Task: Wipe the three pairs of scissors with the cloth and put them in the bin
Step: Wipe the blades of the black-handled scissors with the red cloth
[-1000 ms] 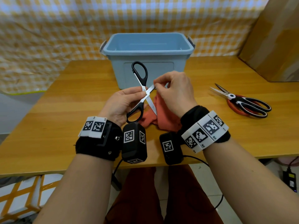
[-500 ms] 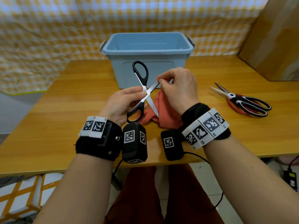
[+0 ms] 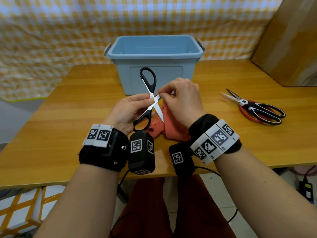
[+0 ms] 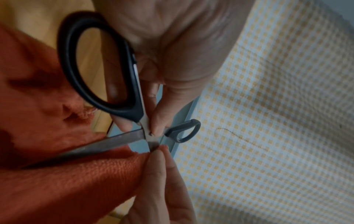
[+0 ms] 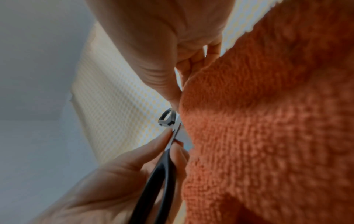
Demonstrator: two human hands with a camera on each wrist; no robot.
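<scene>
My left hand (image 3: 130,112) pinches the scissors (image 3: 151,98) at the pivot; my right hand (image 3: 181,100) pinches the cloth (image 3: 171,127) on the blade toward the bin (image 3: 154,54), probably near the pivot.

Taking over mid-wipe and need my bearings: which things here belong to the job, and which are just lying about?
Job:
black scissors, pinched by left hand
orange cloth, held by right hand
two pairs of scissors on the table
blue bin

Lying about:
cardboard box
checked backdrop

A wooden table (image 3: 68,134), checked cloth backdrop (image 3: 60,31), perhaps a cardboard box (image 3: 291,45).
</scene>
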